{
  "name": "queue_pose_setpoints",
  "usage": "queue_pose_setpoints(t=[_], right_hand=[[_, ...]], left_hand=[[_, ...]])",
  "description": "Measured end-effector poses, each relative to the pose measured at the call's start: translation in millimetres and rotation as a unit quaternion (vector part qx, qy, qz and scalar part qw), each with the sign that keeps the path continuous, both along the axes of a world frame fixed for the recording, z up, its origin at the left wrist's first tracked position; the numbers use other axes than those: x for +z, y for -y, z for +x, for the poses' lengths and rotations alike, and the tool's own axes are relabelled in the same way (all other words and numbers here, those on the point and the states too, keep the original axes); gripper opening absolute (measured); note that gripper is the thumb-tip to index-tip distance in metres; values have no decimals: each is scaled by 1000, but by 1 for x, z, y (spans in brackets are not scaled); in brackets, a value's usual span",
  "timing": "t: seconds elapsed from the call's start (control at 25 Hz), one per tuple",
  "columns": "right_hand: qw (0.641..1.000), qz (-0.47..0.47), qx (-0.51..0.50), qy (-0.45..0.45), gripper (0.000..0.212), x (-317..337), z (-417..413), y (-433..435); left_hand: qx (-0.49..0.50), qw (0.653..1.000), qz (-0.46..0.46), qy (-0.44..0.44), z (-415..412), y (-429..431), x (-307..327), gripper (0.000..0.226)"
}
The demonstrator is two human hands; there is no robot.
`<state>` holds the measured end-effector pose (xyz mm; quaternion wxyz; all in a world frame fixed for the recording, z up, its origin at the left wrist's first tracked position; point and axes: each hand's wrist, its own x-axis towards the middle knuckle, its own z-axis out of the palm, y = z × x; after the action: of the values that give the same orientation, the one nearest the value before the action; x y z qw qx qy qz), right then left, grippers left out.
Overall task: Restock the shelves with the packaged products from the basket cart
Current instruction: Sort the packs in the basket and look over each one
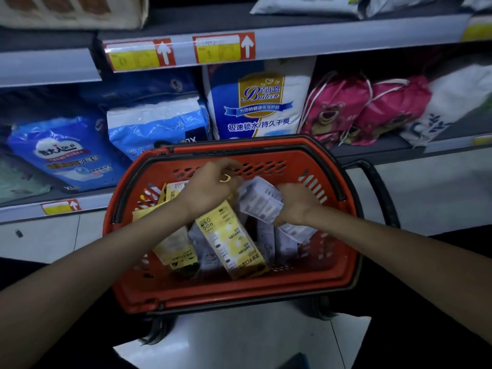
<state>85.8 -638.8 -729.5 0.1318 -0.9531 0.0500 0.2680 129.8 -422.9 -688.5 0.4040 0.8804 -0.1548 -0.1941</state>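
Head view looks down into a red basket [239, 291] that stands on a pale floor [239, 342] against the shelves. Both hands reach inside it. The right hand [296, 203] grips a white pack [259, 201] from its right side, raised and tilted above the rest of the load; its fingers curl round the far side of the pack and are mostly hidden. The left hand [210, 190], with a ring on one finger, sits just beside that pack, above the top end of a yellow pack [231, 241] that lies slanted across the middle of the basket. Its fingers are curled together, but I cannot tell whether they clamp on either pack. More yellow and white packs lie jumbled below, some on end.

Behind the basket, the lower shelf [372, 153] carries blue bags [157, 123] to the left, a tall white-and-blue bag [261, 102] in the middle and pink drawstring bags [335, 107] to the right. Yellow-and-red price tags [223, 49] are fixed to the edge of the upper shelf [346, 41].
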Motion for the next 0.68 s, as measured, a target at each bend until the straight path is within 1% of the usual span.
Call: queue_pose_setpoints(t=[0.08, 0.16, 0.2, 0.28, 0.32, 0.36, 0.44, 0.48, 0.52, 0.56, 0.64, 0.68], right_hand=[[993, 13, 95, 70, 51, 37, 4, -1], [968, 23, 191, 162, 47, 67, 6, 1], [950, 24, 226, 216, 48, 80, 6, 1], [912, 16, 248, 325, 53, 94, 6, 3], [896, 7, 241, 373, 54, 96, 6, 2], [879, -3, 239, 413, 53, 97, 6, 0], [847, -17, 249, 469, 53, 97, 7, -7], [837, -8, 243, 489, 57, 99, 6, -11], [833, 9, 221, 508, 63, 102, 5, -14], [830, 31, 184, 525, 72, 106, 3, -16], [830, 84, 91, 545, 87, 114, -3, -19], [827, 106, 51, 549, 92, 117, -7, -20]], left_hand=[[59, 996, -60, -36, 7, 0, 13, 20], [77, 986, -83, -120, 10, -1, 19, 15], [72, 977, -80, -181, 11, 1, 18, 22], [29, 947, -99, -303, 3, 5, 20, 45], [26, 930, -139, -339, 2, 9, 15, 51], [32, 909, -206, -362, 1, 11, 13, 50], [40, 869, -333, -362, -6, 11, 19, 37], [37, 861, -367, -350, -8, 9, 26, 32], [29, 858, -386, -337, -9, 6, 34, 32], [16, 857, -396, -328, -9, 1, 42, 41], [8, 859, -399, -319, -3, -5, 52, 70], [11, 861, -399, -314, -1, -8, 56, 78]])
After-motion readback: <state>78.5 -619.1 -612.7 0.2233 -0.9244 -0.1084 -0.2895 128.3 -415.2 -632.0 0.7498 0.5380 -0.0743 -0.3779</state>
